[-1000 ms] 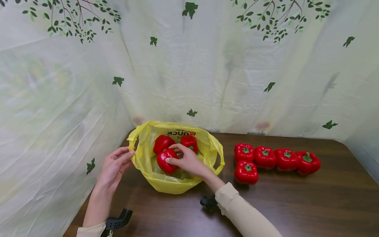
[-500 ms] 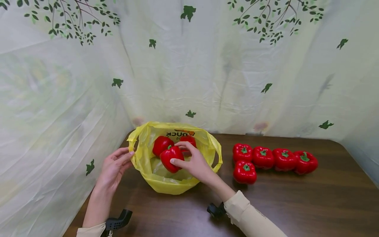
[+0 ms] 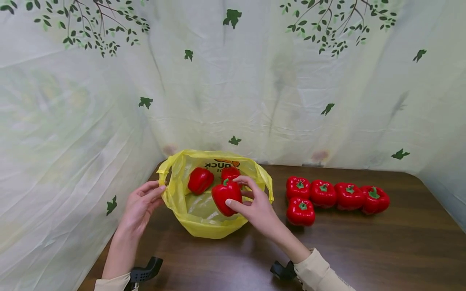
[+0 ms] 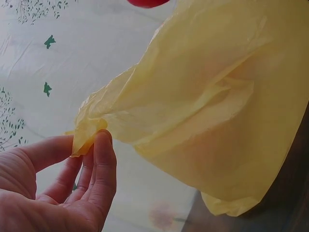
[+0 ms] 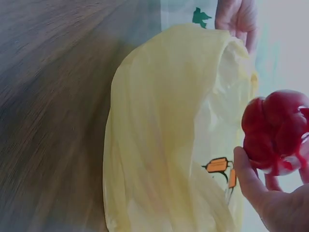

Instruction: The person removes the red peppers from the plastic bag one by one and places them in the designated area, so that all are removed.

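Note:
A yellow plastic bag (image 3: pixel 209 231) stands on the table with its mouth spread. My left hand (image 3: pixel 142 206) pinches the bag's left handle between thumb and fingers, as the left wrist view shows up close at the bag's crumpled edge (image 4: pixel 89 133). With my right hand (image 3: pixel 256 208) I grip a red bell pepper (image 3: pixel 226 198), held above the bag's opening near its right side; the right wrist view shows this pepper (image 5: pixel 275 130) raised clear of the bag's rim. Inside the bag lie two more red bell peppers, one at the left (image 3: pixel 200 180) and one at the back (image 3: pixel 231 173), partly covered.
Several red bell peppers stand on the brown table (image 3: pixel 349 246) to the right: a back row including an end pepper (image 3: pixel 375 199), and one pepper (image 3: pixel 301 211) in front. A pale leaf-printed curtain (image 3: pixel 276 81) hangs behind and at the left.
My right hand has lifted the bell pepper up from inside the bag and moved it to the right, turning it stem up. My left hand keeps its hold on the handle.

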Motion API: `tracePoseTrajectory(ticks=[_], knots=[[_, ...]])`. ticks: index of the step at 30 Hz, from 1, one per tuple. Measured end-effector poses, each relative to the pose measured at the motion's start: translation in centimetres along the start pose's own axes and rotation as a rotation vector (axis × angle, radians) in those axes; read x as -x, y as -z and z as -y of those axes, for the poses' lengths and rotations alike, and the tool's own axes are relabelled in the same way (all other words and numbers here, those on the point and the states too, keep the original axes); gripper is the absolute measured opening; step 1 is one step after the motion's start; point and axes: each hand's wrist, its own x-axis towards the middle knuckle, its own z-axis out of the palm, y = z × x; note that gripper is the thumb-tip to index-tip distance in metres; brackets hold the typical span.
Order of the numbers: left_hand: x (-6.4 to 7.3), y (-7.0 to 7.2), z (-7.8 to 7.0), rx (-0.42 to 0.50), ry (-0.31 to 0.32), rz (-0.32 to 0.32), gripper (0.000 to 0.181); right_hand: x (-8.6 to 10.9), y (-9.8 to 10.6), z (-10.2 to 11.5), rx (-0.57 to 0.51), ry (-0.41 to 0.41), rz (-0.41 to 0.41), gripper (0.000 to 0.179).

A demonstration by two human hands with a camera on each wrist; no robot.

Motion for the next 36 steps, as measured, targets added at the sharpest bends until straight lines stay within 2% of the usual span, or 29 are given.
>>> tracePoseTrajectory(ticks=[5, 12, 15, 21, 28, 36], knots=[[0.0, -0.1, 0.1, -0.009, 0.008, -0.008, 0.01, 0.9, 1.0, 0.3, -0.04, 0.018, 0.013, 0.052], [-0.1, -0.2, 0.2, -0.01, 0.017, -0.012, 0.009, 2.1, 2.4, 1.0, -0.009, 0.134, -0.017, 0.055], [-0.1, -0.2, 0.2, -0.011, 0.019, -0.012, 0.009, 2.7, 3.0, 1.3, 0.021, 0.135, -0.031, 0.056], [-0.2, -0.3, 0.3, -0.007, 0.015, -0.008, 0.009, 3.7, 4.0, 1.9, -0.01, 0.164, -0.017, 0.064], [-0.2, -0.2, 0.5, -0.007, 0.005, 0.003, 0.009, 4.7, 5.4, 2.2, 0.14, 0.209, -0.051, 0.076], [-0.3, -0.2, 0.5, -0.025, 0.007, 0.0, 0.012, 5.8, 7.0, 1.9, 0.258, 0.301, -0.015, 0.077]])
